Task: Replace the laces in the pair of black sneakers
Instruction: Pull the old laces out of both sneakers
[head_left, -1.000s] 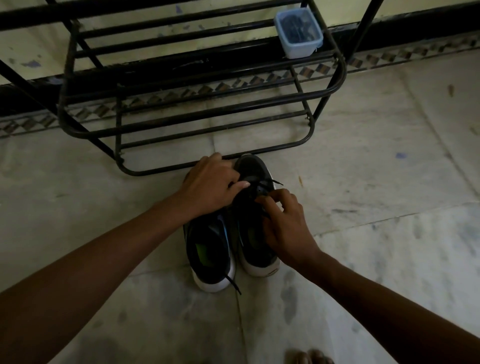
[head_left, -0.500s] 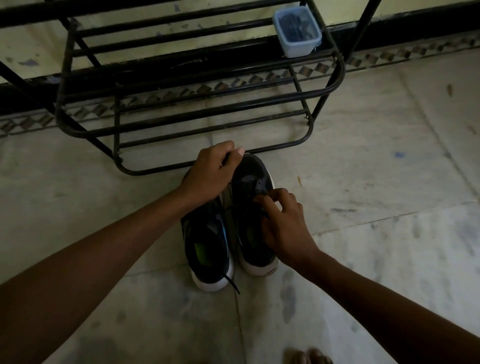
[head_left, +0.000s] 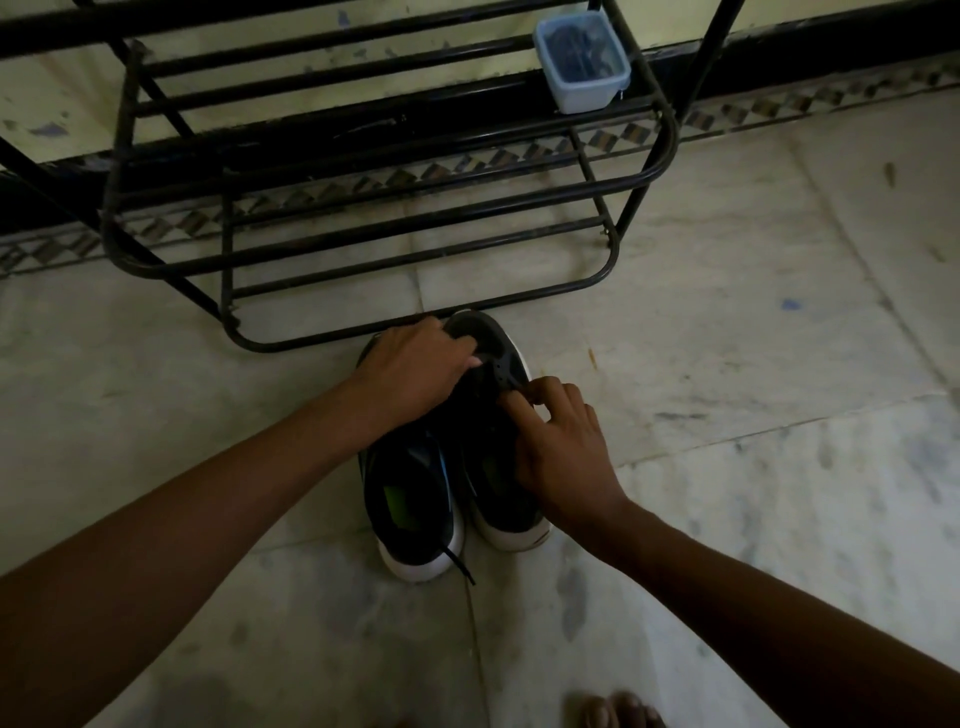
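Two black sneakers on the floor (head_left: 727, 415), heels near, toes touching the far black rack (head_left: 227, 244). Left hand (head_left: 415, 369) lies over the left sneaker (head_left: 410, 499) front, fingers curled onto the right sneaker (head_left: 498, 493) toe. Right hand (head_left: 561, 447) narrow, thumb and forefinger pinching at the right sneaker's eyelet edge; can't tell if a lace is in the pinch. Lace end (head_left: 460, 564) trails off the left heel. Plastic container (head_left: 582, 62) on the rack, far right.

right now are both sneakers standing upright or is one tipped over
Both upright: the left sneaker and right sneaker sit on their white soles on the floor, side by side, openings facing up.
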